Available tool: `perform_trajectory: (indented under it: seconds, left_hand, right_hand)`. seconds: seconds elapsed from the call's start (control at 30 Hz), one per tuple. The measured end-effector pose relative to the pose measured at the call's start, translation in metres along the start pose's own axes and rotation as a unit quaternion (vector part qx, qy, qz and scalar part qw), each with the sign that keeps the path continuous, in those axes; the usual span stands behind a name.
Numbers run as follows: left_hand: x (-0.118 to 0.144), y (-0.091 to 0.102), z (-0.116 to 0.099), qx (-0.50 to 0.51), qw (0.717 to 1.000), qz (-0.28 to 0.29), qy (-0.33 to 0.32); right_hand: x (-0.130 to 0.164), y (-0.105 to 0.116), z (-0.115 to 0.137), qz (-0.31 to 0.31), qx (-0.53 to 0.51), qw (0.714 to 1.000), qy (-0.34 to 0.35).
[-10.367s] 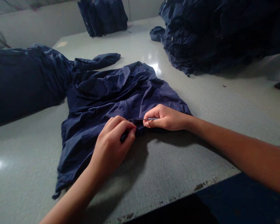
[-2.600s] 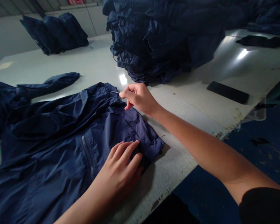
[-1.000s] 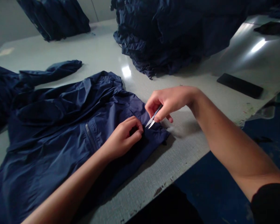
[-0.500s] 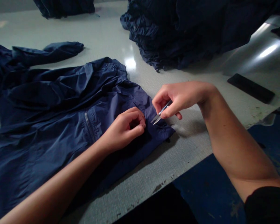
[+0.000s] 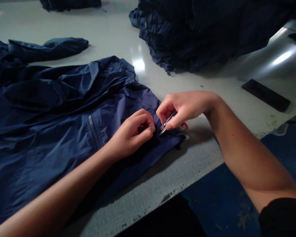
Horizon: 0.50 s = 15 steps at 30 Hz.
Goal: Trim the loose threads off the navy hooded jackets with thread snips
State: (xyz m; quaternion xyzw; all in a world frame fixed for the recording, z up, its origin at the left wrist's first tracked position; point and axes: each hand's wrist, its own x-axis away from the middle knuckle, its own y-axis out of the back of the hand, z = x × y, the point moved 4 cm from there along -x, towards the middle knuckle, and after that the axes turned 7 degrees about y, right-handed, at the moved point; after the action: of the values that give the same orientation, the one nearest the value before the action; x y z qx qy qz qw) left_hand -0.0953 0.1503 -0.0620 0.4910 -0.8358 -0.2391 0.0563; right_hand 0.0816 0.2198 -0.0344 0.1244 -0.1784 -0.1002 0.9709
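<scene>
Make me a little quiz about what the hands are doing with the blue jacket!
1. True or false: the right hand holds small snips.
2. What does the left hand pinch: A) the jacket B) the flat black thing C) the pile of dark clothes?
3. Fill in: the jacket lies on a grey ____.

Key: 1 true; 2 A; 3 table.

Both forearms are bare; the left hand [image 5: 132, 133] and right hand [image 5: 185, 108] wear nothing. A black sleeve [image 5: 283, 217] covers the right upper arm.
</scene>
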Motion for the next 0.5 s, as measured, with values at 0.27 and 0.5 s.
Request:
perform_trajectory:
  seconds: [0.27,0.5]
  left_hand:
    - [0.002,-0.002,0.001,0.007,1.000,-0.010,0.006]
    - [0.000,0.024,-0.015,-0.138,0.987,0.050,0.059]
  right_hand:
    - [0.002,0.003,-0.001,0.004,0.005,0.999,0.035]
    - [0.014,0.009,0.007,0.003,-0.005,0.999,0.035]
